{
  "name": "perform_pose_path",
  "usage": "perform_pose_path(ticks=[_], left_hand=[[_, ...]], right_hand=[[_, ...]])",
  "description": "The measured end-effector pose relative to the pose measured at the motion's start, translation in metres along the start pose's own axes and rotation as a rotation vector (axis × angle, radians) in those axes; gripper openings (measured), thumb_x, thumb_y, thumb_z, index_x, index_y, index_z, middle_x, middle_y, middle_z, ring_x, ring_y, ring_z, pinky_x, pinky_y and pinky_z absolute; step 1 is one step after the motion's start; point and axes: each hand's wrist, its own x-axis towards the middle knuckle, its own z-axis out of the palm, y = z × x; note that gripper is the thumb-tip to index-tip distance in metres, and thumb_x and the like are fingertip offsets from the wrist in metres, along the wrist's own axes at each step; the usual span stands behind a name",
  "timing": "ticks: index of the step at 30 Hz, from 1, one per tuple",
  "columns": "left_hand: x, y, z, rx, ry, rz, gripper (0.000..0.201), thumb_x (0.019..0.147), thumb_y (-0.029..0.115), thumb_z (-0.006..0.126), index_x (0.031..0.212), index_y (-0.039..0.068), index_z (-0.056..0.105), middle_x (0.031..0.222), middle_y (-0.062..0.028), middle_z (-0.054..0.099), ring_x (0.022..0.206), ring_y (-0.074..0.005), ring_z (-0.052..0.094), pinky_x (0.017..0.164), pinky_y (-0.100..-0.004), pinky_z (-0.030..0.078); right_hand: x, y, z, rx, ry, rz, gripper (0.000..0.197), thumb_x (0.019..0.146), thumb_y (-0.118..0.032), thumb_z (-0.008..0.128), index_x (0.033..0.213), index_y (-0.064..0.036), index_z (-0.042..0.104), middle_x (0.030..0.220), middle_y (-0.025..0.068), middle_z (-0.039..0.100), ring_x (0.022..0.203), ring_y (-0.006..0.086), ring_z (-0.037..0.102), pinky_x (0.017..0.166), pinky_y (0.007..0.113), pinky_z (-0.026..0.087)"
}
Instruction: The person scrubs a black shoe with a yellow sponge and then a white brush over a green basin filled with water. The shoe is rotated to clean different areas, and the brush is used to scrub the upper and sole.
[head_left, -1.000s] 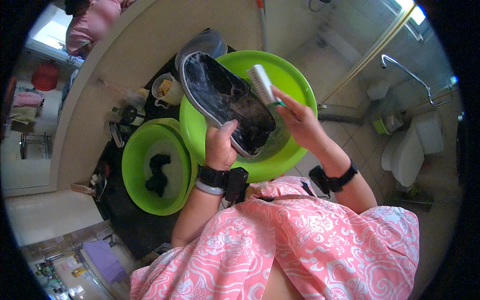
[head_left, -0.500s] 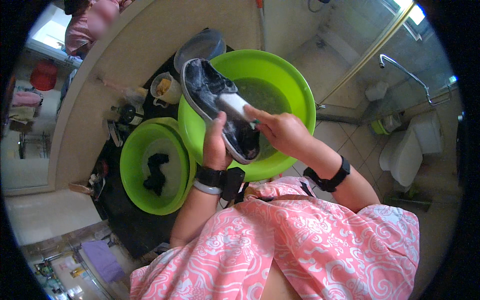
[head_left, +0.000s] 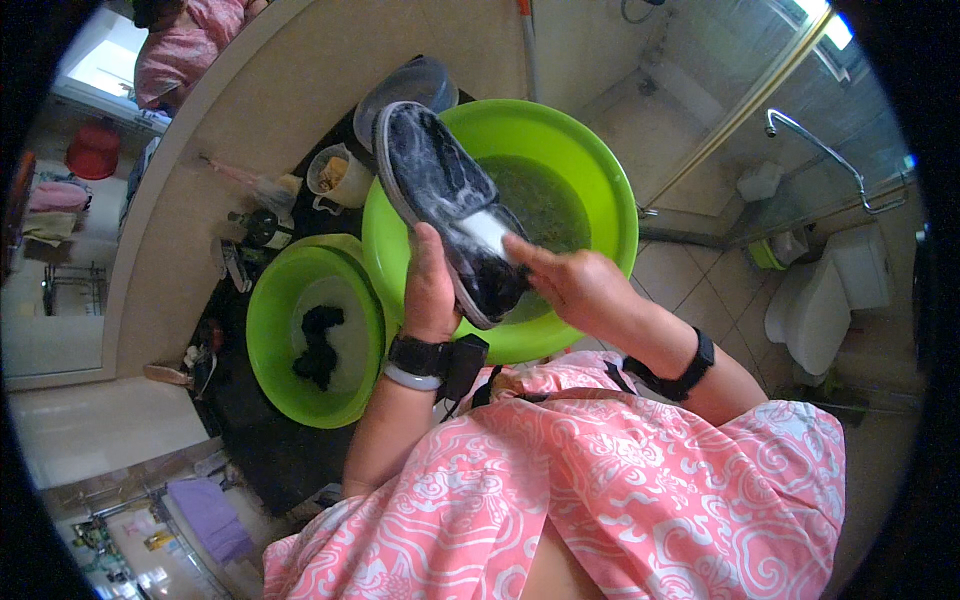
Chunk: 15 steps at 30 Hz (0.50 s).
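Observation:
A black slip-on shoe (head_left: pixel 432 160) with a pale sole edge, streaked with white suds, is held tilted over a large green basin (head_left: pixel 604 185) of cloudy water. My left hand (head_left: pixel 432 290) grips it along the side near the heel, thumb up against the edge. In my right hand (head_left: pixel 585 285) is a white scrubbing brush (head_left: pixel 484 233), its flat back showing and its working side hidden against the shoe's upper by the opening. The fingers of that hand are closed round the brush's near end.
Left of the large basin, smaller stacked green basins (head_left: pixel 275 385) hold water and a dark item (head_left: pixel 318 350). Behind are a white cup (head_left: pixel 350 185) with something yellowish inside, a clear container (head_left: pixel 440 78) and a dark bottle (head_left: pixel 265 230). A toilet (head_left: pixel 808 312) stands right.
The shoe has turned a little, its toe rising and its upper facing me more. My right hand and the brush have shifted slightly right and down.

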Motion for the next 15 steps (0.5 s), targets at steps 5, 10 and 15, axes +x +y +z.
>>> perform_pose_path(ticks=[5,10,15], left_hand=[[-0.001,0.001,-0.004,-0.009,0.023,-0.102,0.071,0.096,0.061,0.038,0.133,0.001,0.046,0.125,-0.0106,0.057,0.110,-0.0206,0.058,0.097,-0.0352,0.045],[-0.004,-0.028,0.020,-0.158,0.026,-0.220,0.061,0.100,0.051,0.040,0.135,0.001,0.044,0.132,-0.0094,0.053,0.118,-0.0193,0.052,0.101,-0.0341,0.043],[0.005,-0.022,0.002,-0.222,-0.030,-0.212,0.060,0.100,0.053,0.037,0.135,0.005,0.046,0.129,-0.0081,0.056,0.115,-0.0198,0.056,0.098,-0.0336,0.046]], right_hand=[[0.005,0.008,0.008,0.214,-0.176,-0.011,0.049,0.092,-0.021,0.056,0.140,-0.0258,0.047,0.079,0.0248,0.063,0.068,0.0408,0.064,0.063,0.050,0.050],[0.081,0.011,0.023,0.063,0.213,0.101,0.014,0.085,-0.015,0.056,0.094,-0.0077,0.064,0.083,0.0230,0.066,0.078,0.0435,0.065,0.068,0.051,0.052],[0.069,-0.003,0.019,0.214,0.119,0.076,0.018,0.085,-0.015,0.055,0.097,-0.0065,0.065,0.085,0.0241,0.066,0.081,0.0441,0.065,0.070,0.051,0.052]])
